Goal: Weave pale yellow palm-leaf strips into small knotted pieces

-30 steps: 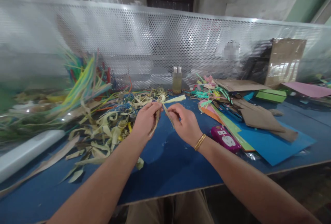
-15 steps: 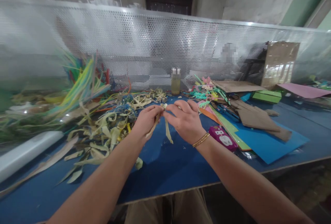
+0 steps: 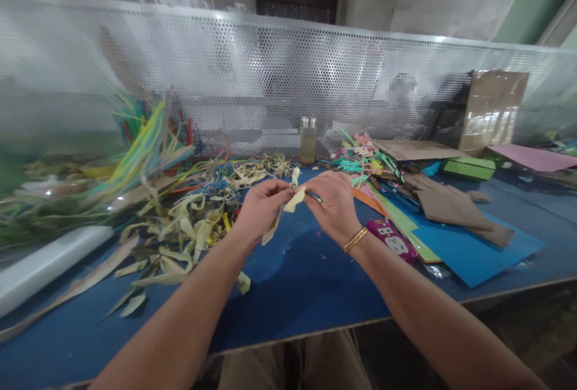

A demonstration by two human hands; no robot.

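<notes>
My left hand (image 3: 260, 208) pinches a pale yellow-green strip (image 3: 295, 199), which looks like dried leaf or husk, above the middle of the blue table. One tail of it hangs below the left fingers, and a small twisted end sticks up between the hands. The fingertips of my right hand (image 3: 332, 201) close on the strip's wider piece from the other side. A gold bracelet circles the right wrist. Close to my left forearm lies a heap of similar curled strips (image 3: 193, 225). Near my right wrist is a purple case (image 3: 392, 240) with a white cartoon figure.
Behind the table (image 3: 311, 300) stands a perforated metal screen (image 3: 288, 71), with a capped glass bottle (image 3: 308, 140) before it. Coloured straw-like strips (image 3: 144, 143) and a white long object (image 3: 49, 267) are left. Blue paper (image 3: 478, 252), brown card (image 3: 451, 210) and paper stars lie right.
The hanging end of the strip is raised and now lies across between both hands' fingertips. My right hand has drawn slightly back and turned. The camera view has shifted a little.
</notes>
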